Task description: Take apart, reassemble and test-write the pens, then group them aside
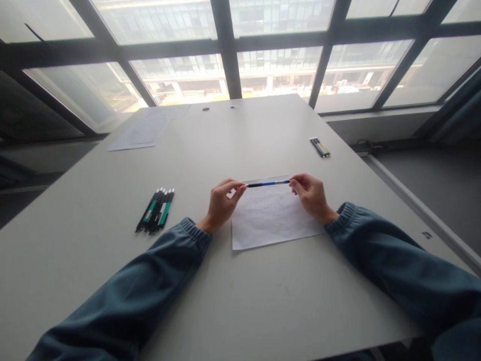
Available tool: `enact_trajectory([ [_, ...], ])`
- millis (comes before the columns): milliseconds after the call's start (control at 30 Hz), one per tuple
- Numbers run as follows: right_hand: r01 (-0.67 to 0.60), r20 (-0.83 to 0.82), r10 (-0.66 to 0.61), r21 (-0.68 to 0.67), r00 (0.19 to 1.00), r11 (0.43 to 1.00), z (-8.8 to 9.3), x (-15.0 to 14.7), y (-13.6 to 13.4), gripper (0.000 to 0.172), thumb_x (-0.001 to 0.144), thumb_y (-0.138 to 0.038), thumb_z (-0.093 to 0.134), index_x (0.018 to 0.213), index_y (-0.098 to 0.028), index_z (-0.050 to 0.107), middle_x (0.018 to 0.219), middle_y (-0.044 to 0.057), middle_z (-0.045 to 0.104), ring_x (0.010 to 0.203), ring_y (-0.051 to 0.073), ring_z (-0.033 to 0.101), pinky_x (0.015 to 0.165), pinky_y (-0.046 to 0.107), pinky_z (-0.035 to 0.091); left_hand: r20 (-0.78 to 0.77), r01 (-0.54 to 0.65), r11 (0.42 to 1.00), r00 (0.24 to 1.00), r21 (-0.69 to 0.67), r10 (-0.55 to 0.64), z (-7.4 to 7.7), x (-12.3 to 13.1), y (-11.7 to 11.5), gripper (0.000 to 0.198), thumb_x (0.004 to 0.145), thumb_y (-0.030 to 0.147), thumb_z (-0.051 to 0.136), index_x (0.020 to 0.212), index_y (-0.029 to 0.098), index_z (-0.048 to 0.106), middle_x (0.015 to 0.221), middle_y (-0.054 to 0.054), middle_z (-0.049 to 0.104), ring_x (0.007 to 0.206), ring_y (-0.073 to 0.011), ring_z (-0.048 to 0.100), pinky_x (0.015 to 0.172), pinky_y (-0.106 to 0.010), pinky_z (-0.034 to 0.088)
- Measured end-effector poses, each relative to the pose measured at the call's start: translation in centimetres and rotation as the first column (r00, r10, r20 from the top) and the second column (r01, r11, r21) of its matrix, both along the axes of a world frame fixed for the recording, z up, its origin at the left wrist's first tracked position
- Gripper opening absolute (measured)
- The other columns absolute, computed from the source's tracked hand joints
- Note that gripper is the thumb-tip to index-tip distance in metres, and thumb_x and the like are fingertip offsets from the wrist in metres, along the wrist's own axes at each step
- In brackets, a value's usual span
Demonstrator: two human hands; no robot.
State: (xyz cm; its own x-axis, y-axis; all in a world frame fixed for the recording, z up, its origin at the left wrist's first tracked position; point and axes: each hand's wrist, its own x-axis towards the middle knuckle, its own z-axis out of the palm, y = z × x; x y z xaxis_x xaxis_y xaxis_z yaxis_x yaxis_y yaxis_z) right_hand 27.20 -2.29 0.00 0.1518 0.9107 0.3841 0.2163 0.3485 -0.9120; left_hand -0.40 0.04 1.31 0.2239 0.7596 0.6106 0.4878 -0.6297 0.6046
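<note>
A blue and black pen (pixel 267 184) is held level between my two hands, above a sheet of white paper (pixel 274 225) with faint marks on it. My left hand (pixel 224 201) pinches the pen's black end between thumb and fingertips. At the opposite end, my right hand (pixel 310 195) is closed on the pen in the same kind of pinch. Left of my left hand lies a group of several black and green pens (pixel 156 210), side by side on the white table (pixel 210 155).
Toward the table's right edge lie a few dark pens (pixel 320 147) with a yellow part. More paper sheets (pixel 139 129) are at the far left. Two small round fittings (pixel 205 109) sit near the far edge, below large windows (pixel 180 77).
</note>
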Motion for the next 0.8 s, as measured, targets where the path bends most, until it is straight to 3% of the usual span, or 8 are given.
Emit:
enact_trajectory([
  [800,-0.001,0.030,0.000,0.012,1.000,1.000,0.21,-0.04,-0.09,0.029,0.088,-0.047,0.068,0.081,-0.018,0.068,0.071,0.002,0.066,0.058,0.013,0.058,0.056,0.027,0.050,0.006,0.010,1.000,1.000,-0.016,-0.010,0.20,0.04,-0.08,0.022,0.095,0.038,0.065,0.085,0.020,0.074,0.084,-0.005,0.074,0.076,-0.0155,0.065,0.068,-0.029,0.050],
])
